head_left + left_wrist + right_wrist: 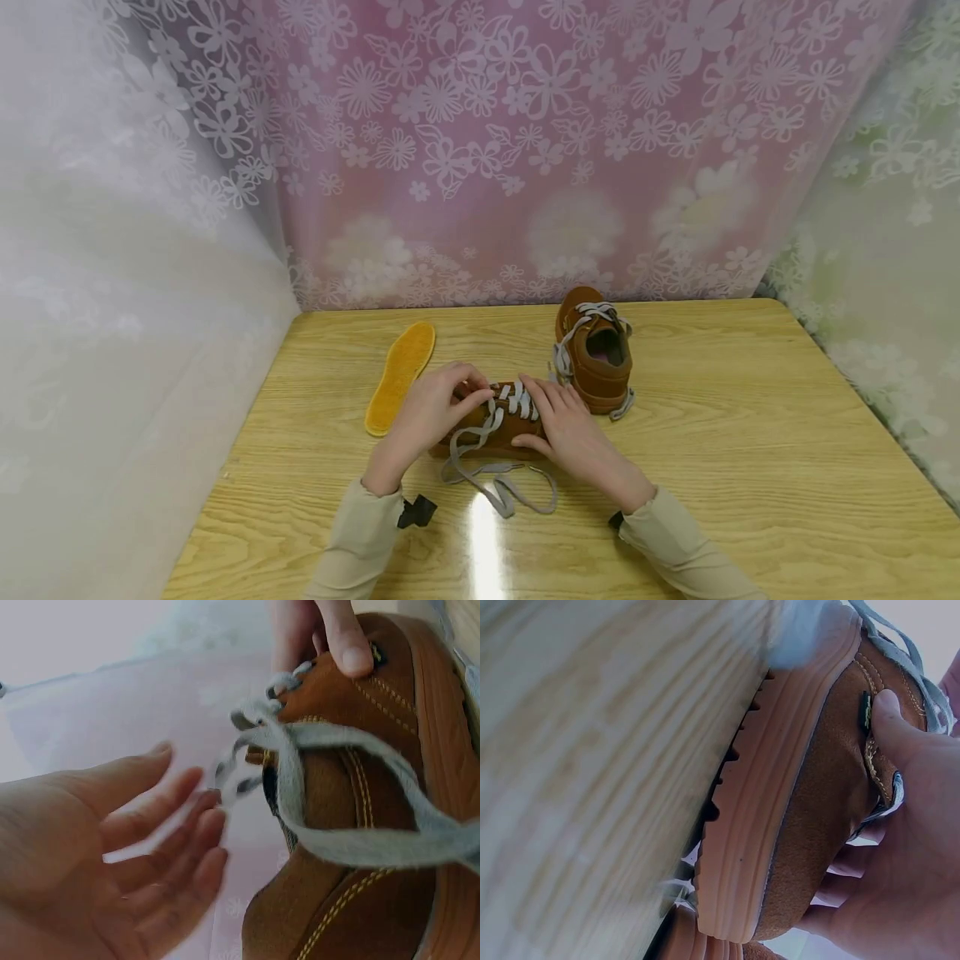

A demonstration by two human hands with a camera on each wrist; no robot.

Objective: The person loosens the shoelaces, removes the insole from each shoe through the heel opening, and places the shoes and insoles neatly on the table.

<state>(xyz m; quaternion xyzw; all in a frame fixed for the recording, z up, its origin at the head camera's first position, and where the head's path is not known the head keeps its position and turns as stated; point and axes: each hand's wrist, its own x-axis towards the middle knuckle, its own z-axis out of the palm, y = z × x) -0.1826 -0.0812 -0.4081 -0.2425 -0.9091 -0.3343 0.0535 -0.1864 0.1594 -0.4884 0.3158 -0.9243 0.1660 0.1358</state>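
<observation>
**Two hands meet over a brown shoe and its loose lace**

We see the brown shoe sole-down on the wooden worktop, a little nearer its left edge than its right, toe toward the right edge. The right hand grips the toe end, thumb on the near side, fingers reaching over the top; we take this as a brace against sliding. The left hand is at the top of the lacing, fingers loosely bent beside the grey lace; blur keeps us from telling whether they pinch a strand. The slack falls over the shoe's near side onto the worktop, probably left free to run. A second shoe stands close to the far edge, toe facing it, and a yellow insole lies toward the far left corner, both apparently set aside. On the gripped shoe we spot a black tag, its yellow marks too small to read.
</observation>
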